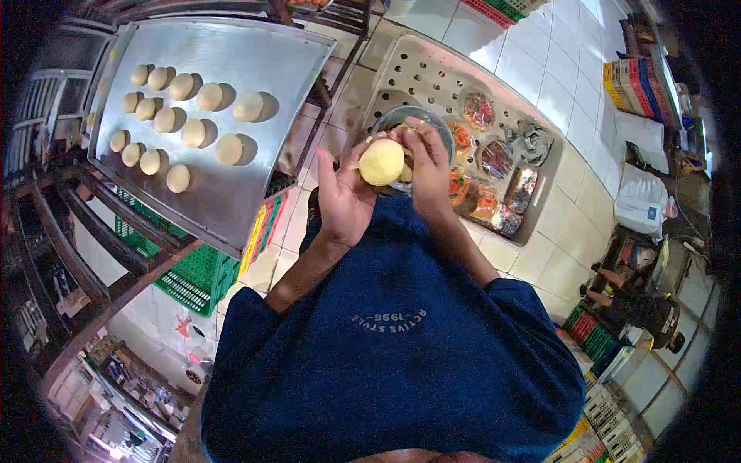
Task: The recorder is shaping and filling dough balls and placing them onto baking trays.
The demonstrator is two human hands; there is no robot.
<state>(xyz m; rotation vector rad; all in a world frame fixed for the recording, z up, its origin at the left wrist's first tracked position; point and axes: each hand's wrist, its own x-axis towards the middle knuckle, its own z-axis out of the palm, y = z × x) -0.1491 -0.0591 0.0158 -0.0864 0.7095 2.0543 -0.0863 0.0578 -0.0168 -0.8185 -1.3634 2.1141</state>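
A round, pale yellow dough ball [382,162] rests in my left hand [345,197], whose palm is turned up with the thumb stretched out to the side. Just right of the ball, my right hand [431,166] has its fingers bent together; a small yellowish bit seems to show at the fingertips, too small to name. Both hands are over a round bowl [445,131], and they hide most of its contents. To the left, rows of similar dough balls [195,133] sit spaced apart on a metal baking tray [224,46].
A perforated beige crate [427,65] beyond the bowl holds several wrapped foods [478,110]. The baking tray lies on a dark rack [116,231], with a green crate [202,274] below. Another person [644,312] is at the far right, near stacked crates [633,89].
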